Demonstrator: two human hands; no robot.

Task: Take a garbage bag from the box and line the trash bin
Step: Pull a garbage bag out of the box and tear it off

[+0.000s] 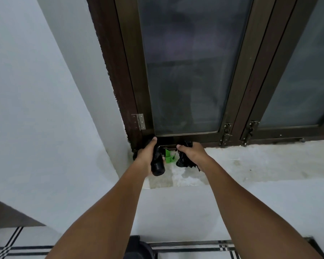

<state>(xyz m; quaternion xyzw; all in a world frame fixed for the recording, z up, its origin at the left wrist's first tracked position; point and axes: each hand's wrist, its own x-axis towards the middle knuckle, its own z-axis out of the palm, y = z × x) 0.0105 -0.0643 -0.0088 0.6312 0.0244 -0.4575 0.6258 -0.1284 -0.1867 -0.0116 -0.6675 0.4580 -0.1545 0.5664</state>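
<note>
My left grip is holding the black plastic bag roll; my right grip is clutching a crumpled black garbage bag, probably tearing it free next.

A black roll of garbage bags — glossy, cylinder-shaped — lies lengthwise in the left hand, its rounded end pointing toward the camera. Just beside it, a small green box with white lettering sits on the pale window ledge, partly hidden between the hands. A crumpled black garbage bag — loose and wrinkled — is bunched in the right hand.
</note>
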